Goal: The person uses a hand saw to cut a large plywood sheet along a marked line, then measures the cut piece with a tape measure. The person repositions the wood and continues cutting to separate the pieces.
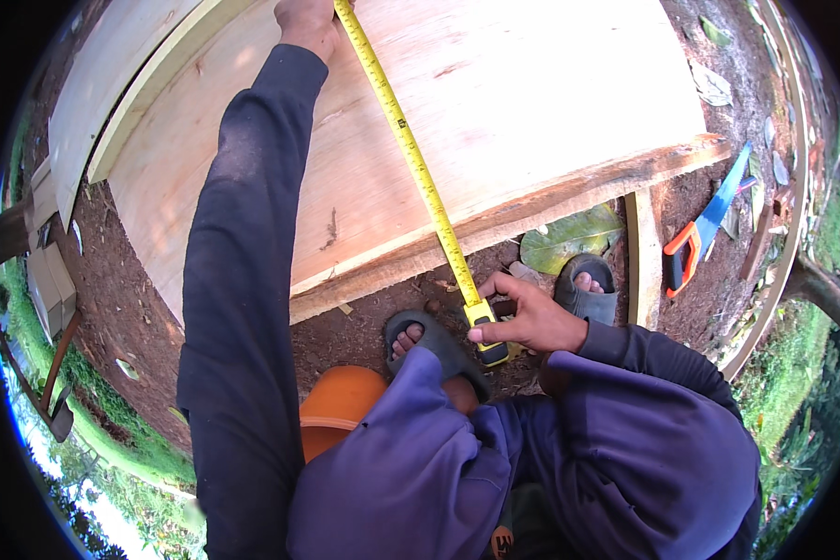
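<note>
A yellow tape measure (410,147) stretches over a pale plywood sheet (523,112), its blade running from the far edge of the view down past the sheet's near side. My right hand (529,315) grips the black and yellow case between thumb and fingers, just off the rough near edge. At the top, my left hand (310,22) is closed beside the far visible end of the blade. Its fingertips are partly cut off by the frame, and the blade passes right at them. A rough wooden batten (523,203) lies along the sheet's near edge.
A handsaw (715,210) with an orange and black handle lies on the soil at right, near an upright wooden strip (642,257). An orange bucket (341,397) stands by my sandalled feet. A large leaf (572,238) lies beside the batten. More boards (112,89) rest at far left.
</note>
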Available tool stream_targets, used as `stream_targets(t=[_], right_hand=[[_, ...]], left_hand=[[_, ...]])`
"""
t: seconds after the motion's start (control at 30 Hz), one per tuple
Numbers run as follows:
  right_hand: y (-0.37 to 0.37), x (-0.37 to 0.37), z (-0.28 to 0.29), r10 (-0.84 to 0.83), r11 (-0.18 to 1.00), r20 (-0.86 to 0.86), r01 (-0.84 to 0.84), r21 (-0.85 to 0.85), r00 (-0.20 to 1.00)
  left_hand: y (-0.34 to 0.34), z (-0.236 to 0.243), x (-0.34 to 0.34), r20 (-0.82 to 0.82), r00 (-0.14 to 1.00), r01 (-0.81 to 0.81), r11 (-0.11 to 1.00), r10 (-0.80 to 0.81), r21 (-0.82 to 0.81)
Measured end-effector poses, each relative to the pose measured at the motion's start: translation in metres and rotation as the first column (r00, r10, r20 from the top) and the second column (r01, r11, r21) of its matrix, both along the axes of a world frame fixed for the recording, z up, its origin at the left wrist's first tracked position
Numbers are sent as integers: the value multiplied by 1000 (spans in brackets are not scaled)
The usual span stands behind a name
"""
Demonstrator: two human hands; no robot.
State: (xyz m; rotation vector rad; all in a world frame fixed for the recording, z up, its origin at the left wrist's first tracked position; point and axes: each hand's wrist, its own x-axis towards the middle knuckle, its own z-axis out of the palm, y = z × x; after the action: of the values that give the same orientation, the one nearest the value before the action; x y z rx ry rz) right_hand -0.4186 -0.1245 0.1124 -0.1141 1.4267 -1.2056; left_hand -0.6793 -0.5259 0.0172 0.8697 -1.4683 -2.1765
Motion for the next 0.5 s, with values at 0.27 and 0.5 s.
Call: stream_targets(t=[0.27,0.5], right_hand=[[-9,-1,12,0,998,-190,-11,-60,982],[-17,-24,39,-20,998,70,24,-57,997]], left_hand=[[-10,12,17,-72,997,17,998,-12,65],[91,88,121,89,967,236,970,-240,50]])
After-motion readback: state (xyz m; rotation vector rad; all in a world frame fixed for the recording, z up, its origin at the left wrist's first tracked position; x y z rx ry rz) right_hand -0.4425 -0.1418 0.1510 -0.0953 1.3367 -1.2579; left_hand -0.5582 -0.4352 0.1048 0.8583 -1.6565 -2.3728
